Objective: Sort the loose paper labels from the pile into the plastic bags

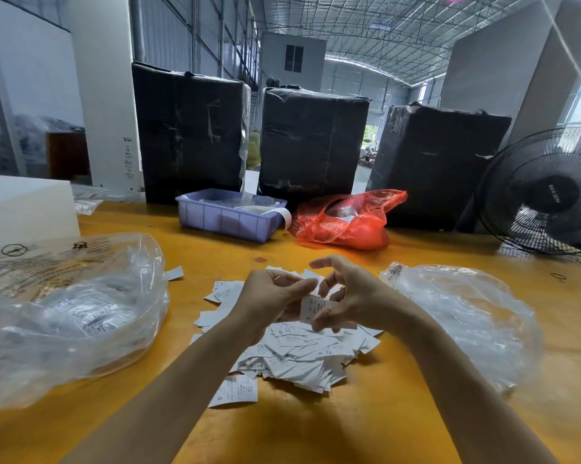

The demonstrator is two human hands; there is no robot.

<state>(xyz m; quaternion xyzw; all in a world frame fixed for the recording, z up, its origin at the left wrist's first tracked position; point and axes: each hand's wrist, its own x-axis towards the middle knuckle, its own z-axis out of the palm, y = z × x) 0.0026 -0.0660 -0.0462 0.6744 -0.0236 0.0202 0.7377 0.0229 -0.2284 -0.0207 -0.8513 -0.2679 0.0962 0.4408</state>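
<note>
Labels pile [292, 349] lies mid-desk [399, 413] between two clear bags; "S" and "XS" legible. Right hand [349, 293] pinches one label [312, 308] marked "L"; left hand [269, 296], fingers curled, touches it.

The left hand [269, 301] covers part of the pile of labels [296, 356], and its palm side is turned away, so its grip cannot be judged. Print on the label [312, 308] pinched by the right hand [352, 296] is too blurred to read. The left plastic bag [65, 313] and the fan [546, 192] run off the picture's edges.
</note>
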